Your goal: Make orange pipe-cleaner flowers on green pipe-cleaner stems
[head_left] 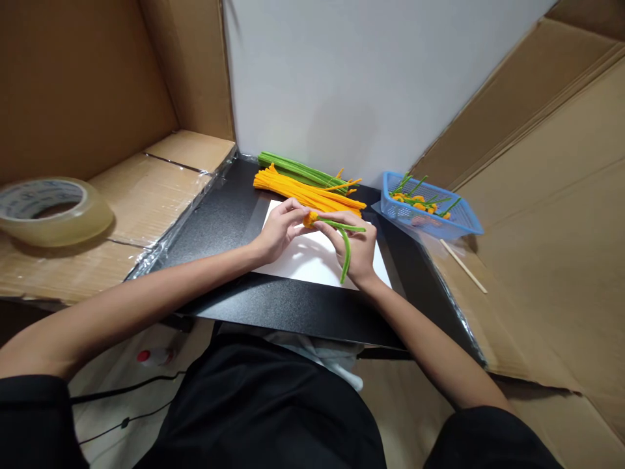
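from the head camera, looking down: the person sits at a black board point(229, 221) with a white sheet point(303, 260) on it, and both hands meet over the far edge of that sheet. the left hand point(279, 229) has its fingertips pinched tight on a little orange fuzzy ball point(309, 219). the right hand point(360, 253) is pinched too, thumb and finger closed on the green pipe cleaner point(346, 253) right where it joins the ball. the green bit bends, one end sticking out to the right and the other hanging down across the back of the right hand. so the piece is held up just above the sheet, between the two hands.

just behind the hands lies a pile of orange pipe cleaners point(297, 189), with a bundle of green ones point(293, 167) touching it on the far side. to the right sits a blue basket point(439, 229) holding small green and orange pieces, and a thin wooden stick point(463, 267) lies on the cardboard beside it. a roll of clear tape point(51, 212) sits well off to the left.
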Demonstrator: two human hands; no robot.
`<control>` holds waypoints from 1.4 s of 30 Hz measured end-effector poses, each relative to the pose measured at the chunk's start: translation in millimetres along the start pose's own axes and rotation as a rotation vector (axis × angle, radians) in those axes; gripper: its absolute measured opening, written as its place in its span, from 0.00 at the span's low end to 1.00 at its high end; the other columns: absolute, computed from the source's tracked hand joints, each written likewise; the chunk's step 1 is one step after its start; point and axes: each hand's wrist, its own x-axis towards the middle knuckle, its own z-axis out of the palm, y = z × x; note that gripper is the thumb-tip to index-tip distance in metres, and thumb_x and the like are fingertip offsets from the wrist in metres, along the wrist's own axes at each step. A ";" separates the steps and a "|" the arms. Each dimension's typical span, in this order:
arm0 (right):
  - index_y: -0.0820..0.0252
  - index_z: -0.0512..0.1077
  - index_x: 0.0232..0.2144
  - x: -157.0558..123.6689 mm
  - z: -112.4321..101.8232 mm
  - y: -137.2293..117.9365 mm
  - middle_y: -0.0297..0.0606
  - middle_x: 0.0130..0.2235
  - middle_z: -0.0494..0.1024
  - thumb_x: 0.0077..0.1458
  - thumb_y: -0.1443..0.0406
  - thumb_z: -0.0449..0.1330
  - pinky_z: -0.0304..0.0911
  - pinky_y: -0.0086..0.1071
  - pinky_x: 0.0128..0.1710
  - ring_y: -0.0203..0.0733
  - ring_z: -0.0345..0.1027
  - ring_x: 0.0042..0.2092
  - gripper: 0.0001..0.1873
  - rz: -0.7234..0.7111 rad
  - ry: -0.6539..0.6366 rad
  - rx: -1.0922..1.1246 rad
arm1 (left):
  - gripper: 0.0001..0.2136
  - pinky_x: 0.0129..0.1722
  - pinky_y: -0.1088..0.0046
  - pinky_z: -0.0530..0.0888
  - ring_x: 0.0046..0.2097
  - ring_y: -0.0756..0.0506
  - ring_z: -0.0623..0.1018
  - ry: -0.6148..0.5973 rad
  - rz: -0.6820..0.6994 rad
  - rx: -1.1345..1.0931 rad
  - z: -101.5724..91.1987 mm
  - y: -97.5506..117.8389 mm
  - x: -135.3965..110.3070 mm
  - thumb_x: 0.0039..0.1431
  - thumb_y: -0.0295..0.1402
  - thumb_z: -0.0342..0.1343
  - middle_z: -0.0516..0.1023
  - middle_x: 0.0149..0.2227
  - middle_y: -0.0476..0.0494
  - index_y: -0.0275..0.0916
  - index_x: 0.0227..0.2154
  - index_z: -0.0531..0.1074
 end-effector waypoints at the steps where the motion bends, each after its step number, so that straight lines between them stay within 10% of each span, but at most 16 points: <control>1: 0.54 0.83 0.34 1.2 -0.9 -0.6 0.39 0.35 0.85 0.54 0.60 0.69 0.72 0.38 0.43 0.44 0.78 0.37 0.06 -0.012 -0.016 0.005 | 0.14 0.37 0.72 0.78 0.35 0.50 0.78 -0.009 -0.018 0.002 -0.6 1.2 1.0 0.46 0.34 0.69 0.78 0.31 0.49 0.36 0.26 0.67; 18: 0.56 0.82 0.30 -7.7 10.6 -15.2 0.36 0.32 0.84 0.48 0.59 0.73 0.73 0.36 0.40 0.42 0.78 0.35 0.08 0.241 -0.149 0.323 | 0.31 0.17 0.80 0.58 0.17 0.56 0.63 0.050 -0.211 -0.050 12.1 2.1 -6.6 0.59 0.56 0.57 0.61 0.14 0.52 0.36 0.11 0.62; 29: 0.51 0.82 0.34 -9.7 3.5 -10.4 0.37 0.36 0.85 0.56 0.67 0.67 0.74 0.37 0.43 0.42 0.79 0.38 0.04 -0.253 -0.189 0.062 | 0.34 0.16 0.80 0.57 0.16 0.55 0.62 0.003 -0.345 -0.163 13.4 5.9 -8.8 0.59 0.58 0.55 0.61 0.13 0.50 0.36 0.10 0.57; 42: 0.50 0.83 0.33 -5.3 0.0 -16.1 0.37 0.36 0.85 0.57 0.65 0.67 0.74 0.36 0.40 0.42 0.80 0.38 0.04 -0.262 -0.246 0.081 | 0.32 0.15 0.77 0.49 0.14 0.56 0.55 -0.097 -0.359 -0.015 9.6 3.9 -4.5 0.54 0.52 0.61 0.51 0.11 0.53 0.38 0.09 0.52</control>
